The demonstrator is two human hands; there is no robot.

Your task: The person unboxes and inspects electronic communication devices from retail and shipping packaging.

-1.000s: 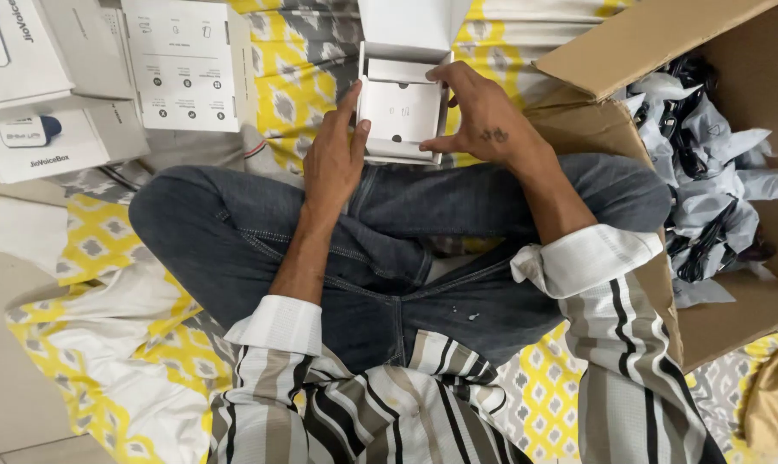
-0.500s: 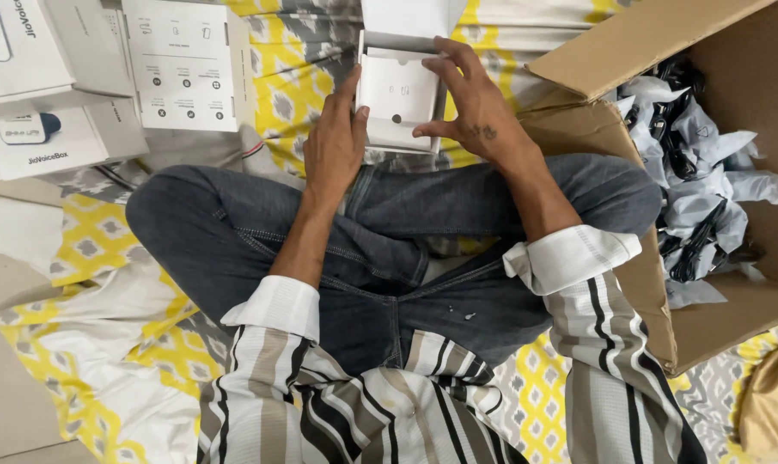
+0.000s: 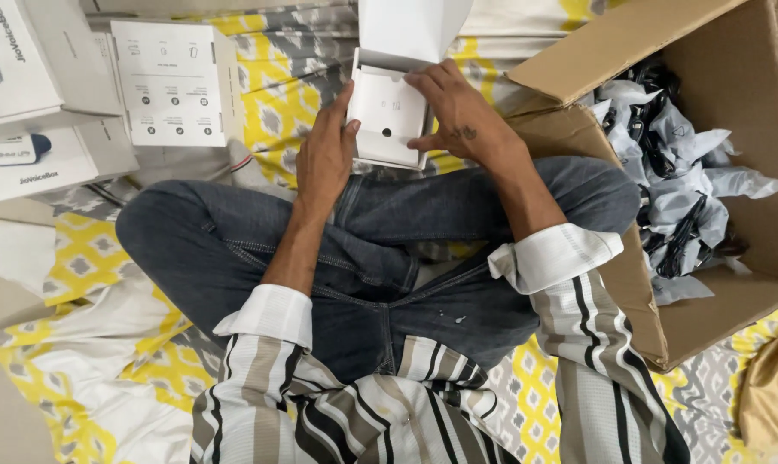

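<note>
Yellow-grey patterned cloth, both hands, left hand (image 3: 324, 159) and right hand (image 3: 457, 120), gripping small white cardboard box (image 3: 391, 116), lid up

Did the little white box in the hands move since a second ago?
Cannot tell. The little white box sits a bit higher in the view, but the cardboard box and the stacked white boxes shift with it, so the camera likely tilted.

Both hands (image 3: 389, 142) grip an open white box (image 3: 390, 112) beside a cardboard carton (image 3: 715, 292).
</note>
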